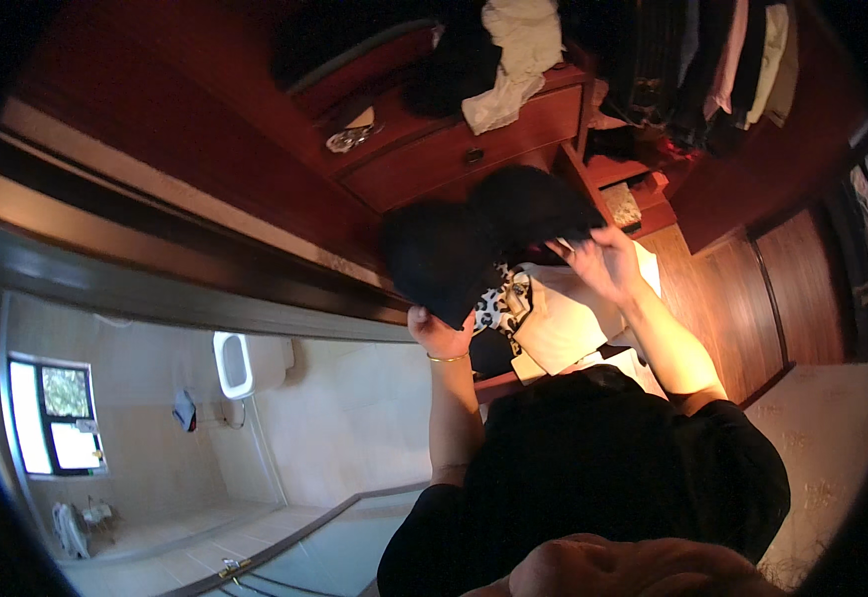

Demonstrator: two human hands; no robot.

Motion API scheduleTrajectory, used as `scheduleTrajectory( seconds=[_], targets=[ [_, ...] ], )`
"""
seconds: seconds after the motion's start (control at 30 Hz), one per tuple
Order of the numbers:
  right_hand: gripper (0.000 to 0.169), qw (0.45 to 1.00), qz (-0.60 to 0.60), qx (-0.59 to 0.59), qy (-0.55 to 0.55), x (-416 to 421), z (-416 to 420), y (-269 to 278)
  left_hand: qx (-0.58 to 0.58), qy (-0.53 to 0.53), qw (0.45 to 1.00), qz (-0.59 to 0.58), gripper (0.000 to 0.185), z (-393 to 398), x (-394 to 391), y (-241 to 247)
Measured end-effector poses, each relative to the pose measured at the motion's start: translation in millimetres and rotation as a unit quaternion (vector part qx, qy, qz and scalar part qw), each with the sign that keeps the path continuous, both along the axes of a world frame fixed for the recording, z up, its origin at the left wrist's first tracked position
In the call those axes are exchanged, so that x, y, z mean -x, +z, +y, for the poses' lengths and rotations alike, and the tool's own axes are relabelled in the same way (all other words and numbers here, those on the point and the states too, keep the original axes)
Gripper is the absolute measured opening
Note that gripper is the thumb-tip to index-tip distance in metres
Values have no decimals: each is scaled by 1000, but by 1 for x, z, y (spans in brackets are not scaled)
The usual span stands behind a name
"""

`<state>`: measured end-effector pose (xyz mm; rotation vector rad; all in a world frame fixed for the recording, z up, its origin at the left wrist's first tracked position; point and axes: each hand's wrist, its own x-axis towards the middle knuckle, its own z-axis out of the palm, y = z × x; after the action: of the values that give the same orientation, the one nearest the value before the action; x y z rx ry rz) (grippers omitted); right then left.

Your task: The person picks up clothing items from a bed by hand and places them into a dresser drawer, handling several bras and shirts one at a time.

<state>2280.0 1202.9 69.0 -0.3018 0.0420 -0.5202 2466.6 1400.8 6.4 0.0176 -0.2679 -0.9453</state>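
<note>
A black garment with two rounded cups, which looks like a bra [437, 257], is stretched between my hands in front of a dark red wooden drawer unit. My left hand [441, 333] grips its lower left end, with a gold bangle on the wrist. Its upper right end is pinched in the fingers of my right hand [605, 261]. Beneath lies an open drawer with a leopard-print cloth [490, 310], a cream fabric piece [564, 321] and other folded fabric. The garment hides part of the drawer.
White cloth [508, 67] hangs over the top of the drawer unit [404, 172], near a glass dish [352, 138]. Clothes [766, 67] hang in the wardrobe at the upper right. Wooden flooring [702, 298] lies to the right. At the left, a doorway shows a bathroom with a toilet [234, 366].
</note>
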Motion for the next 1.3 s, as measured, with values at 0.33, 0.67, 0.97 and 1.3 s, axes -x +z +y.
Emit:
scheduleTrajectory(
  seconds=[0.33, 0.67, 0.97, 1.3],
  targets=[
    [41, 966, 236, -67, -76, 159, 41, -79, -356, -188, 914, 45, 46, 14, 50, -55],
    [40, 900, 423, -100, 27, 115, -8, -29, -361, -194, 912, -25, 55, 29, 31, -25],
    [34, 627, 543, 535, 164, 12, -62, 24, -450, -35, 878, -158, 43, 28, 2, -15],
    [33, 863, 435, 257, 4, -150, -52, -80, -592, 179, 698, -361, 65, -35, -102, -31]
  ],
)
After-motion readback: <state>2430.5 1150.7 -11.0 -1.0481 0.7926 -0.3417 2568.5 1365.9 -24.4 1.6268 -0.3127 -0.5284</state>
